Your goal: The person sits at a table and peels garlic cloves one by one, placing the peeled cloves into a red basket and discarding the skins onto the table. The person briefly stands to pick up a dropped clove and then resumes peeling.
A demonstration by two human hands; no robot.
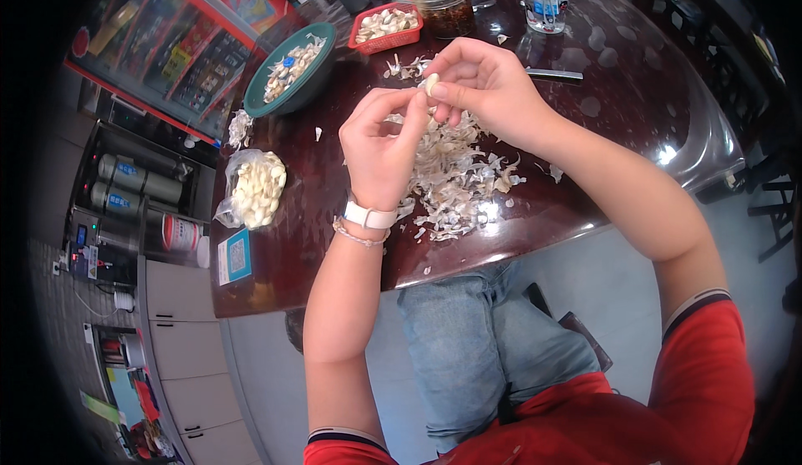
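Note:
A pale garlic clove (432, 84) is pinched between the thumb and fingers of my right hand (485, 92). From the other side, my left hand (383, 136) brings its thumb and index fingertip together at the clove's edge; any skin between them is too small to make out. Below both hands, a heap of papery garlic skins (454, 177) spreads over the dark red glossy table (301, 264). To the left lies a clear plastic bag (233, 209) full of peeled garlic cloves (260, 189).
Behind stand a green bowl (326, 67) of cloves with a blue piece, a red plastic basket (388, 41) of cloves, a lidded glass jar (445, 10) and a clear bottle (544, 1). A metal strip (554, 74) lies right. A printed-code card (235, 257) sits near the left edge.

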